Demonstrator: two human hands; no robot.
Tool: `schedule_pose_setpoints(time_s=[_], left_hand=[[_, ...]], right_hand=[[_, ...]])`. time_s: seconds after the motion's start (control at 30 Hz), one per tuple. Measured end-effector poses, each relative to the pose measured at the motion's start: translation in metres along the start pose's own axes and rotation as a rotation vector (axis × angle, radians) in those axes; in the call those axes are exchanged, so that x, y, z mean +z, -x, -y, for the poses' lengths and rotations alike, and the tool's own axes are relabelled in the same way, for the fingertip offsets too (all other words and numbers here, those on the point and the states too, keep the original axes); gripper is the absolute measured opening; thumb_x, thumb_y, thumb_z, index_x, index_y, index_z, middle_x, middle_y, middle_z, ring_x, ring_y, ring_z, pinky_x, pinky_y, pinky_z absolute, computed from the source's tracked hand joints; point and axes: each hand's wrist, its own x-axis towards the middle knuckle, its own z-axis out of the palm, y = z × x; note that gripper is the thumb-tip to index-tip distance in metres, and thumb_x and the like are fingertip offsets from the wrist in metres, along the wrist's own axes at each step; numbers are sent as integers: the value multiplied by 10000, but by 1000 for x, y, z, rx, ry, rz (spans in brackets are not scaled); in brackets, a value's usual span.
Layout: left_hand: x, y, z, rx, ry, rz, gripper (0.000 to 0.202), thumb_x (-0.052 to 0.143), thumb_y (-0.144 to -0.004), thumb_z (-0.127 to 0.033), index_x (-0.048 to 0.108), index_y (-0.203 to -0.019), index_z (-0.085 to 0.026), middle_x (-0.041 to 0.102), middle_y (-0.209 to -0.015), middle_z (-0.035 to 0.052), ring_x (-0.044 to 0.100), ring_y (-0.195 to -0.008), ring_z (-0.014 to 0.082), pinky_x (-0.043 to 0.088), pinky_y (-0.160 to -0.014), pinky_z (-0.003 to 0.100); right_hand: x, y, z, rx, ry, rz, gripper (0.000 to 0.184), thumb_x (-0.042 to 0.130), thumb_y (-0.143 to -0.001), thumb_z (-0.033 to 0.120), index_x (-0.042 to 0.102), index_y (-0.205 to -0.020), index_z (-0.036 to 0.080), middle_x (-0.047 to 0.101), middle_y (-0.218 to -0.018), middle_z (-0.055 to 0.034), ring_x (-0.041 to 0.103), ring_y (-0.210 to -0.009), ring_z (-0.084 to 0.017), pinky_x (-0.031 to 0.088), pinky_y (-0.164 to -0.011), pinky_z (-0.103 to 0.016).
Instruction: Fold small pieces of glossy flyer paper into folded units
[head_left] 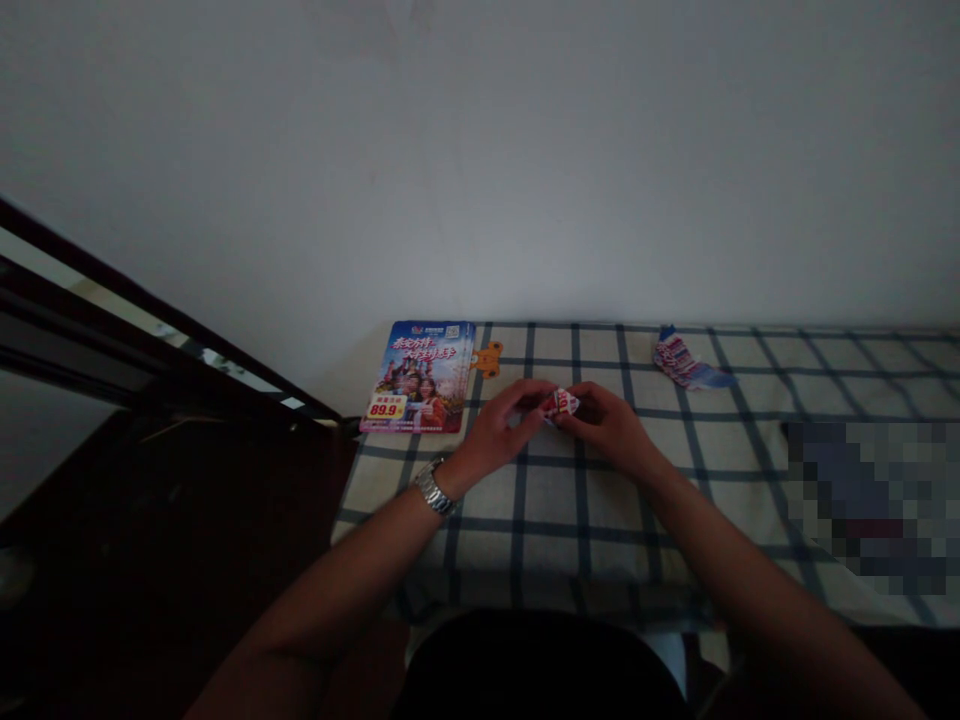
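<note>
Over the checked cloth, a small folded paper is pinched at nine o'clock by the left hand and at three by the right hand, fingers of both curled in. From it, a leaflet stack is seen at nine o'clock, an orange bear-shaped piece at ten, and a creased paper between two and three.
</note>
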Motion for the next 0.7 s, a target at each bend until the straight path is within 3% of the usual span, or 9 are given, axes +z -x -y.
schedule_pose_setpoints(time_s=[0.07,0.23,0.53,0.7], left_hand=[[1,0,0,-70,16,-47,382,675,-970,-395,633,-1319,-242,721,-1126,73,707,-1041,201,591,-941,346],[3,-2,1,-174,-67,-97,262,715,-924,-425,731,-1052,-197,760,-1004,41,720,-900,178,588,-829,281],[4,-4,4,-203,-13,-151,241,721,-902,-414,717,-968,-182,750,-900,28,707,-823,165,563,-768,258],[3,-4,6,-195,9,-165,247,716,-905,-417,699,-967,-179,738,-882,25,705,-803,162,566,-744,256]], right_hand=[[1,1,0,-19,77,3,367,826,-811,461,657,-1046,235,776,-975,-40,734,-893,-220,606,-836,-366],[1,3,-3,-48,235,4,347,805,-832,459,667,-1057,234,746,-934,-32,699,-809,-200,579,-747,-322],[2,4,2,-26,334,37,312,723,-896,494,696,-1049,224,736,-859,-19,657,-723,-182,515,-646,-284],[2,4,0,-3,425,73,318,657,-940,510,704,-949,196,741,-799,-25,655,-697,-191,474,-620,-290]])
